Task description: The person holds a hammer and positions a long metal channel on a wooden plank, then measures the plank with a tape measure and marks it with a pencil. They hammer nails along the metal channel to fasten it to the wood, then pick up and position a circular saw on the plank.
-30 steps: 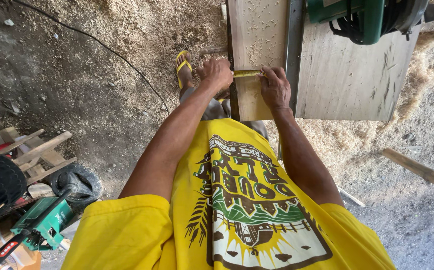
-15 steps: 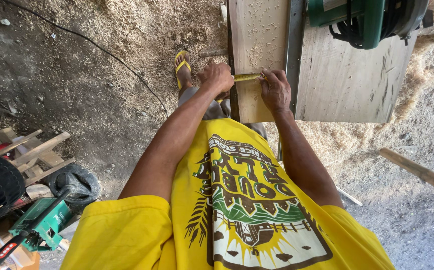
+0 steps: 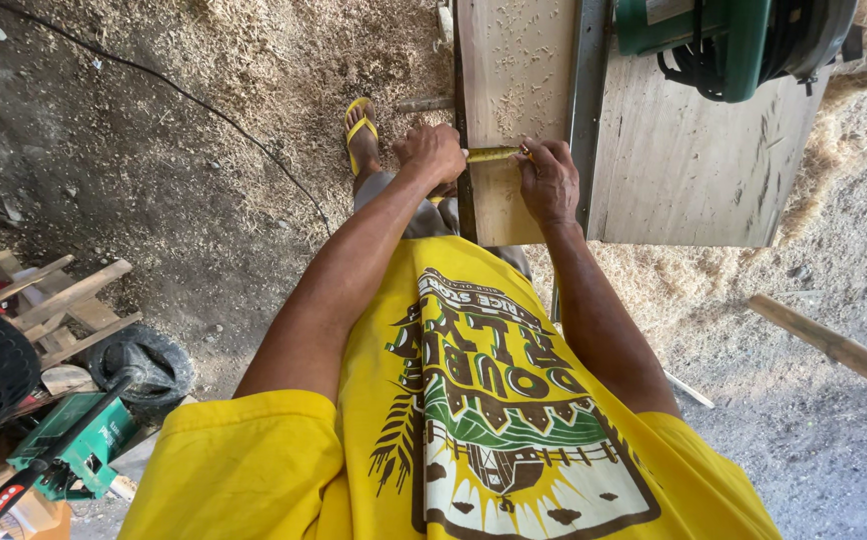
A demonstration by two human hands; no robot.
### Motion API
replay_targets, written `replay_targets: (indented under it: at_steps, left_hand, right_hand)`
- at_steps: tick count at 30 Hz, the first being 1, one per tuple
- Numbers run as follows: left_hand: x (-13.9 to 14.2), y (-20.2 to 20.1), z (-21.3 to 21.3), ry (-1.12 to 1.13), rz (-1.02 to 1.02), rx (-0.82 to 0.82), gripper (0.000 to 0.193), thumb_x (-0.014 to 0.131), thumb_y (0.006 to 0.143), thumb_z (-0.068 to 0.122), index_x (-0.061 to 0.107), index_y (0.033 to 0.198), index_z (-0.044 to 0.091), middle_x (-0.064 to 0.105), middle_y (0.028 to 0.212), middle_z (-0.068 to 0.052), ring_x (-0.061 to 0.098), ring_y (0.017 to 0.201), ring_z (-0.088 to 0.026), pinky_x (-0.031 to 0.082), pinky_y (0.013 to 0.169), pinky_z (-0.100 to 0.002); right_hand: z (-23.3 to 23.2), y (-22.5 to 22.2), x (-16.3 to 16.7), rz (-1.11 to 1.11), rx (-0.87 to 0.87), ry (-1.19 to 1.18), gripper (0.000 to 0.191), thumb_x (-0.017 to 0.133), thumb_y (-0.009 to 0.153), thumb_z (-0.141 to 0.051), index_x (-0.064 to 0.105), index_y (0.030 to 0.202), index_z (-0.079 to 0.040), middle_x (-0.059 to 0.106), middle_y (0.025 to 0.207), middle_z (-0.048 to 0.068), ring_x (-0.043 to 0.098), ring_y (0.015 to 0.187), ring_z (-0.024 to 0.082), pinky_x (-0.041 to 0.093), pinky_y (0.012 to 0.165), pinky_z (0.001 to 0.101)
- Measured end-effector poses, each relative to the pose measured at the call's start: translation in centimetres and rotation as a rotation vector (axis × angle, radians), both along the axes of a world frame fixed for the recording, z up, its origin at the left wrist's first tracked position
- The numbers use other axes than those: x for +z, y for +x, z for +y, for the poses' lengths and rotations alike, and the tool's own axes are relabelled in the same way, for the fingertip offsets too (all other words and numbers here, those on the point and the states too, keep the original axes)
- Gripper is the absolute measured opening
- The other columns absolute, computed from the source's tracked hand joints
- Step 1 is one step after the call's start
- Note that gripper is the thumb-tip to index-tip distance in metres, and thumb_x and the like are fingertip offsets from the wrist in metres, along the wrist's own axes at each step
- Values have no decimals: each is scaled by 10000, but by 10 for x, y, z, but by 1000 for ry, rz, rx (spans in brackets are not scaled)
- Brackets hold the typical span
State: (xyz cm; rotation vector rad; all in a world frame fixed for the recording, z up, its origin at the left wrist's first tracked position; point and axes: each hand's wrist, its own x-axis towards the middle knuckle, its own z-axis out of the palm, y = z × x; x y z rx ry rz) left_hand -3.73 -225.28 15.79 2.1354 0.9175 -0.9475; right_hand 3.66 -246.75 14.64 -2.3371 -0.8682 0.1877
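The left hand is clenched on the left edge of a pale board, and its fingers hold one end of a yellow tape that lies across the board. The right hand rests on the board near its right edge; its fingers pinch something thin at the right end of the tape, maybe a pencil, but it is too small to tell. The board lies on a wooden bench, near its left side, just beside a grey metal rail. On the far part of the bench stands a green saw with a black cable. Wood shavings are on the board and on the ground around the bench. Left of the board, one foot in a yellow sandal stands on the ground. At the near left lie wood scraps, a small tyre and a green tool. At the right a long wooden strip lies on the ground.
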Motion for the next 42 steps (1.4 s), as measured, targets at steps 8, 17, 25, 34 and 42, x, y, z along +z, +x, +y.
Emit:
replay_targets:
  at_steps: [8, 17, 25, 34, 42]
  left_hand:
    - [-7, 3, 0, -38, 44, 22, 275, 715, 899, 275, 754, 1048, 47, 725, 976, -128, 701, 949, -300, 468, 830, -499]
    - [-15, 4, 0, -26, 34, 50, 190, 703, 874, 197, 734, 968, 35, 682, 869, -112, 655, 805, -263, 440, 757, -475]
    - [-18, 6, 0, -26, 67, 33, 177, 713, 870, 201, 739, 958, 49, 695, 860, -95, 660, 795, -250, 431, 754, -473]
    - [-20, 5, 1, -27, 35, 26, 194, 714, 881, 224, 733, 962, 49, 693, 863, -100, 649, 801, -266, 426, 773, -499]
    - [-18, 3, 1, -44, 41, 33, 208, 703, 893, 242, 721, 962, 46, 688, 856, -85, 657, 796, -247, 442, 765, -477]
  right_hand:
    - [0, 0, 0, 20, -14, 19, 230, 825, 940, -199, 764, 1143, -111, 692, 1048, 106, 708, 895, 287, 577, 770, 398]
    - [4, -1, 5, 38, -45, 2, 226, 818, 948, -221, 770, 1143, -119, 703, 1058, 92, 714, 927, 272, 576, 794, 390]
    - [6, -1, 9, 81, -75, 3, 237, 824, 937, -238, 776, 1130, -110, 704, 1062, 104, 717, 930, 268, 578, 811, 379]
    - [6, 1, 7, 87, -73, -4, 268, 845, 921, -269, 783, 1126, -108, 710, 1054, 105, 717, 928, 267, 576, 809, 380]
    - [5, 0, 4, 98, -77, -23, 283, 837, 925, -285, 783, 1138, -107, 711, 1034, 100, 717, 914, 256, 577, 801, 374]
